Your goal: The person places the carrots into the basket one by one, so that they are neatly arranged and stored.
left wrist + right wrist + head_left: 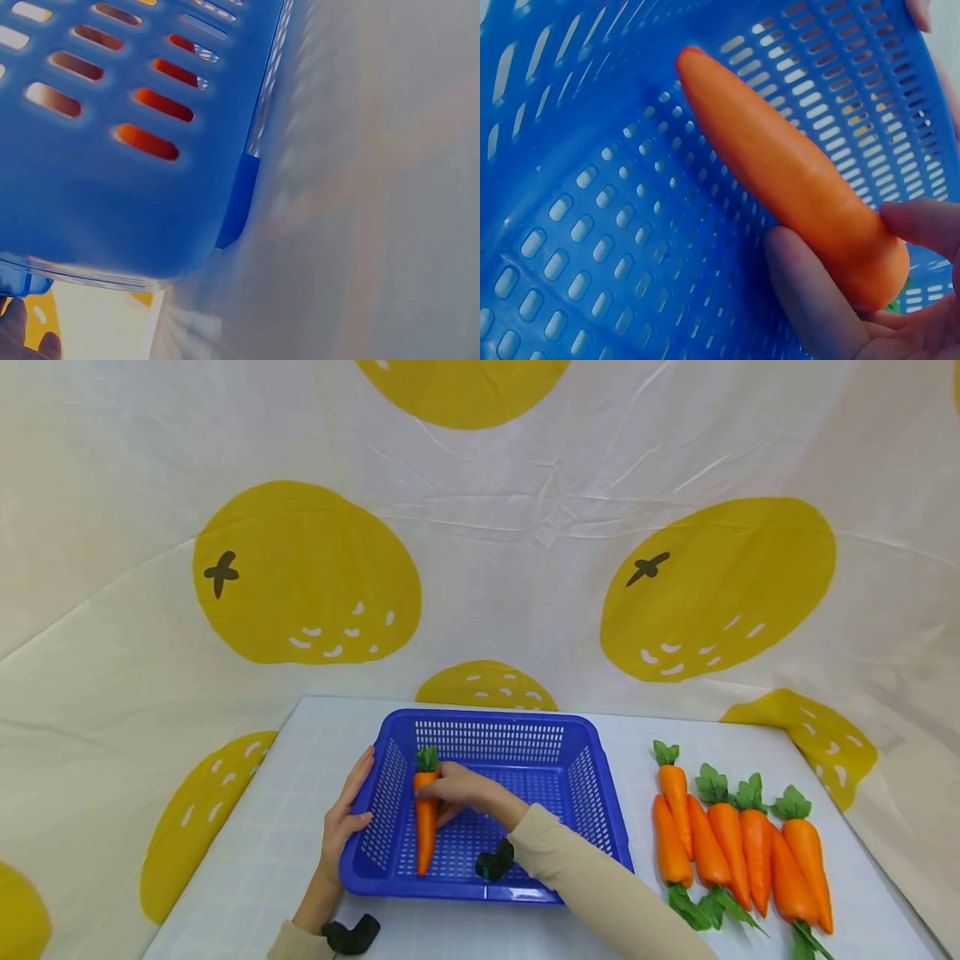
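Observation:
My right hand (465,789) grips an orange carrot (426,827) near its leafy green top, inside a blue plastic basket (480,887) with slotted walls. In the right wrist view the thumb and fingers pinch the thick end of the carrot (780,165), its tip lying toward a corner of the basket (525,187). Against the basket's left wall rests my left hand (343,827), fingers extended along the outside of the rim. In the left wrist view, the basket's outer side (112,202) fills much of the picture, and orange shows through its slots.
Several more carrots (738,852) lie in a row on the white table (262,827) to the right of the basket, some with leaves toward the back, others toward the front. A pale cloth (510,593) printed with yellow fruit hangs behind the table.

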### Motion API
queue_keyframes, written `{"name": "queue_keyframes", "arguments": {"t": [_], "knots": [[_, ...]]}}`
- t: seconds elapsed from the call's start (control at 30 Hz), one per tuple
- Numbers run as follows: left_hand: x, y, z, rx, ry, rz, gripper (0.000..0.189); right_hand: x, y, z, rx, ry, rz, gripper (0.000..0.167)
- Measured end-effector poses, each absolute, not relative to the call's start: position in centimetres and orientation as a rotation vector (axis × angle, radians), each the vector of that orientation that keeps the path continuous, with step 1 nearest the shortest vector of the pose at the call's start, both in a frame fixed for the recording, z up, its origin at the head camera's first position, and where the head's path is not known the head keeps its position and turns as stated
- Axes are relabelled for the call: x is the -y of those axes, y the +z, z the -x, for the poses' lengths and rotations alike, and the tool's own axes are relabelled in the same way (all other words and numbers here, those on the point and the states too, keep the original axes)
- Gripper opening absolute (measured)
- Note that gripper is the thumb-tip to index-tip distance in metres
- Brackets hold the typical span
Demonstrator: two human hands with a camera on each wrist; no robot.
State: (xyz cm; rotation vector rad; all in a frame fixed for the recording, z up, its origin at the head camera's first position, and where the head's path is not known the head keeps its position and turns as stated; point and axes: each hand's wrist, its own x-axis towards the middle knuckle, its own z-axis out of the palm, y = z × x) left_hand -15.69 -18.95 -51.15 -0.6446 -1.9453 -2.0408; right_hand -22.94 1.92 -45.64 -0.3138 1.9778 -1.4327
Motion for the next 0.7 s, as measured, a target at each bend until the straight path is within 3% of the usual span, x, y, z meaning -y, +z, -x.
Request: {"name": "queue_keyframes", "arguments": {"t": [0.43,0.7], "knots": [[18.94,-51.22,15.68,1.941,-2.031,0.647,0.07,-1.63,-45.55,22.98,-1.913,-1.448,0.288,0.031],[18.72,-51.1,15.59,1.94,-2.024,0.621,0.071,-1.82,-45.34,23.28,-1.967,-1.348,0.417,0.024]]}}
